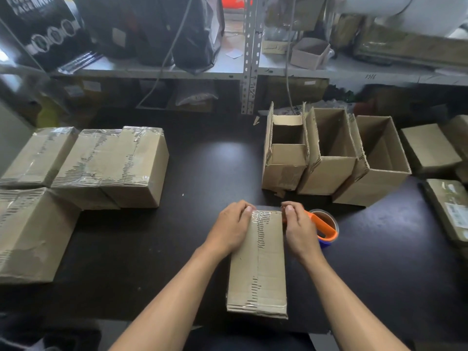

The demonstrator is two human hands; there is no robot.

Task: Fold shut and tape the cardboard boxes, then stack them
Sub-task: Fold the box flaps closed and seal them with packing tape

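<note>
While both hands sit at the far end of the box [257, 264] lying lengthwise on the table [207, 173] in front of me, I judge the tape there only half pressed. My left hand [231, 228] curls over the far left corner; my right hand [298, 229] curls over the right edge, pressing tape rather than lifting. If they slip, the tape could wrinkle or peel. Beside it, the tape dispenser [325, 228] could get knocked. Farther off, open boxes [329, 158] wait right, sealed boxes [111, 165] left.
</note>
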